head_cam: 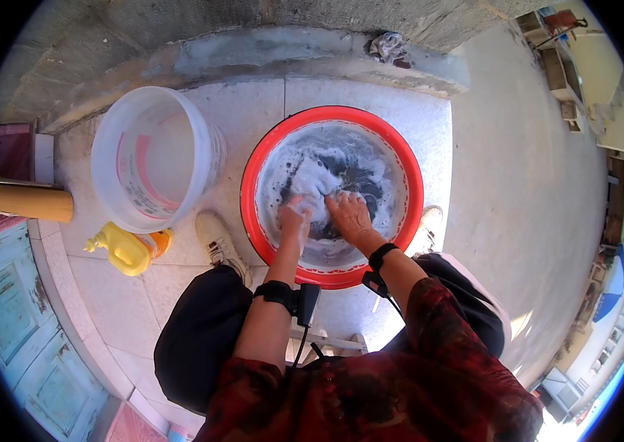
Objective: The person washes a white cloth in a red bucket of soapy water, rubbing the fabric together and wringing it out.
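A wide basin (331, 114) with a red rim stands on the tiles between my feet, filled with grey, sudsy water. In its middle a wet white cloth (314, 179) lies bunched and foamy, partly under the surface. My left hand (296, 214) grips the near left side of the cloth, its fingers half covered by suds. On the cloth's right edge rests my right hand (349, 215), thumb against the fabric and fingers bent down toward the water. Whether the right fingers close on any fabric is hidden.
Left of the basin stands a translucent plastic bucket (201, 149). A yellow detergent bottle (127, 255) lies or leans beside it, near my left shoe (218, 240). A crumpled rag (389, 47) sits on the concrete ledge (267, 52). A weathered blue door (19, 309) is at far left.
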`<move>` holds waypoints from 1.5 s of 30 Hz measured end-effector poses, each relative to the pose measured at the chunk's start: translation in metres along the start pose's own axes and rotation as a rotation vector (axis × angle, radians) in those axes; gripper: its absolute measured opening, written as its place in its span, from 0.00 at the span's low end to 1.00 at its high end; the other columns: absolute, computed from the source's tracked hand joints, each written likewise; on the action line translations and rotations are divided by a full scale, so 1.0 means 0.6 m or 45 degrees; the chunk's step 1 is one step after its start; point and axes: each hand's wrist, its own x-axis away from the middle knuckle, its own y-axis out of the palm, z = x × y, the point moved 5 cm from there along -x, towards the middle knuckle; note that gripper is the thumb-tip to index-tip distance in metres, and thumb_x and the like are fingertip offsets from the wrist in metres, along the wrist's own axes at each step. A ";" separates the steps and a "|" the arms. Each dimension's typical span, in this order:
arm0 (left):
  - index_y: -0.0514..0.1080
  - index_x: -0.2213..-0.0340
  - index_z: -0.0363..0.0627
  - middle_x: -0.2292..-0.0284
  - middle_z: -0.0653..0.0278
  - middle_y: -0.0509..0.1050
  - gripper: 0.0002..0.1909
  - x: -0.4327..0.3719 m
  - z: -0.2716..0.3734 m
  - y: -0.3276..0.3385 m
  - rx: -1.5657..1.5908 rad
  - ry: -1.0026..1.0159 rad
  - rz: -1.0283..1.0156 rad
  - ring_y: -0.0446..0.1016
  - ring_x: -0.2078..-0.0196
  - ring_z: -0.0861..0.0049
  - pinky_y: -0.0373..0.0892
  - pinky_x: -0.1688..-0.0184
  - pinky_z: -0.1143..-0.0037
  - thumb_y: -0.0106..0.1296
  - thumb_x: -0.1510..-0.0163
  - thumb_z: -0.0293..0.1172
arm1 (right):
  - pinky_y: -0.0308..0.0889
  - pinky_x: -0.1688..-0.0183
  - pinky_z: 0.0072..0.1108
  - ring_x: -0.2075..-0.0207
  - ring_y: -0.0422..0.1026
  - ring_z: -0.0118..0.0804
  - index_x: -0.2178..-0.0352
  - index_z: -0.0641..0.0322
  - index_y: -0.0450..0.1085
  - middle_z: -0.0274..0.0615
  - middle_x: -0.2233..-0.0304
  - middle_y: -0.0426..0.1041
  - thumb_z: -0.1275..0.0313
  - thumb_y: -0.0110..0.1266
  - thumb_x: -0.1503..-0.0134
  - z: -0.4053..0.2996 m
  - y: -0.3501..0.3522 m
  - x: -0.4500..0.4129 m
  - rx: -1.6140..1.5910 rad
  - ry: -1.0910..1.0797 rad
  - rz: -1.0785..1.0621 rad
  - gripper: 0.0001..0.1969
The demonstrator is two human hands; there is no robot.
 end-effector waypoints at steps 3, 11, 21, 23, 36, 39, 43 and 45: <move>0.64 0.59 0.42 0.58 0.58 0.63 0.18 -0.006 -0.068 0.013 0.437 -0.428 0.010 0.67 0.63 0.71 0.66 0.67 0.72 0.49 0.53 0.30 | 0.64 0.64 0.31 0.62 0.67 0.46 0.58 0.59 0.60 0.51 0.63 0.65 0.70 0.46 0.56 0.060 0.028 -0.008 -0.518 0.657 -0.400 0.20; 0.60 0.55 0.51 0.58 0.61 0.65 0.25 0.024 -0.004 0.052 1.306 -0.573 -0.507 0.65 0.56 0.67 0.65 0.59 0.62 0.40 0.50 0.53 | 0.62 0.64 0.30 0.66 0.65 0.50 0.64 0.63 0.63 0.50 0.70 0.62 0.74 0.52 0.61 -0.037 -0.129 0.058 -0.903 0.154 0.324 0.18; 0.66 0.64 0.47 0.69 0.63 0.69 0.20 -0.009 -0.014 0.111 1.760 -0.161 -0.388 0.69 0.65 0.73 0.65 0.62 0.76 0.30 0.47 0.47 | 0.62 0.66 0.29 0.68 0.65 0.48 0.65 0.61 0.63 0.48 0.71 0.61 0.68 0.51 0.55 -0.065 -0.159 0.062 -1.047 0.201 0.547 0.14; 0.66 0.64 0.46 0.69 0.63 0.69 0.18 0.013 0.029 0.099 1.581 -0.196 -0.310 0.69 0.67 0.74 0.65 0.63 0.76 0.33 0.47 0.44 | 0.63 0.67 0.33 0.68 0.66 0.52 0.67 0.60 0.63 0.50 0.69 0.64 0.62 0.48 0.51 -0.038 -0.148 0.027 -0.746 0.380 0.559 0.14; 0.53 0.51 0.50 0.55 0.61 0.60 0.27 -0.001 0.027 -0.004 1.003 -0.208 -0.041 0.63 0.56 0.72 0.61 0.60 0.65 0.44 0.53 0.33 | 0.61 0.62 0.33 0.59 0.62 0.51 0.57 0.52 0.59 0.51 0.62 0.61 0.71 0.50 0.55 0.088 -0.017 -0.001 -0.473 0.296 0.426 0.21; 0.52 0.49 0.46 0.52 0.58 0.57 0.30 -0.034 -0.067 0.016 0.836 -0.189 0.132 0.59 0.52 0.69 0.62 0.59 0.68 0.47 0.55 0.34 | 0.61 0.61 0.33 0.59 0.63 0.52 0.56 0.60 0.57 0.53 0.62 0.60 0.73 0.50 0.55 0.026 -0.020 0.011 -0.428 -0.088 0.362 0.22; 0.54 0.51 0.40 0.53 0.57 0.59 0.31 0.008 -0.013 0.039 1.020 -0.484 0.009 0.60 0.53 0.69 0.63 0.59 0.70 0.49 0.55 0.38 | 0.64 0.65 0.22 0.67 0.69 0.37 0.64 0.63 0.64 0.44 0.66 0.67 0.79 0.46 0.55 0.078 0.029 0.010 -1.213 0.765 0.194 0.13; 0.57 0.54 0.38 0.56 0.57 0.61 0.28 0.018 -0.002 0.046 1.081 -0.577 -0.076 0.62 0.55 0.70 0.63 0.60 0.72 0.48 0.54 0.39 | 0.64 0.67 0.25 0.70 0.69 0.41 0.66 0.60 0.65 0.44 0.70 0.68 0.77 0.48 0.56 0.027 -0.012 0.008 -1.504 0.585 0.220 0.12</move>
